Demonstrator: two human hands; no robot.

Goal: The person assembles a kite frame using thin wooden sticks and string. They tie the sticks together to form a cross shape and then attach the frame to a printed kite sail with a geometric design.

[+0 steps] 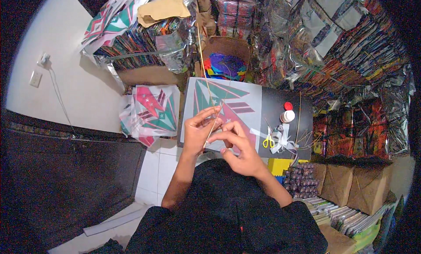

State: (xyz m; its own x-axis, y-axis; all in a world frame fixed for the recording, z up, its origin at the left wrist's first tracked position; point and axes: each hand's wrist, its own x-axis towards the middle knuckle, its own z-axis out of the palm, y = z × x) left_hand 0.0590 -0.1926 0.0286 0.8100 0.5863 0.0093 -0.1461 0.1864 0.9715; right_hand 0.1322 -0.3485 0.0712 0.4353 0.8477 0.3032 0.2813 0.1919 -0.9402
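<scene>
My left hand [199, 130] is closed around a thin bamboo stick [203, 59], which rises up and away past the fingertips. A second, finer strip crosses it near the fingers; its lower part is partly hidden. Close beside, my right hand [240, 151] has bent fingers, its thumb apart from the forefinger, whose tip reaches the stick by the left hand. Whether it touches a fine thread there is too small to tell. Both hands hover over a translucent white sheet [251, 94] printed with green and red shapes, lying on a black table [276, 106].
Yellow-handled scissors [268, 143], white strips [285, 142], a white bottle [287, 117] and a red cap [288, 106] lie at the table's right. More printed sheets [153, 105] are stacked left. Wrapped bundles [346, 43] and a cardboard box [226, 46] crowd the back.
</scene>
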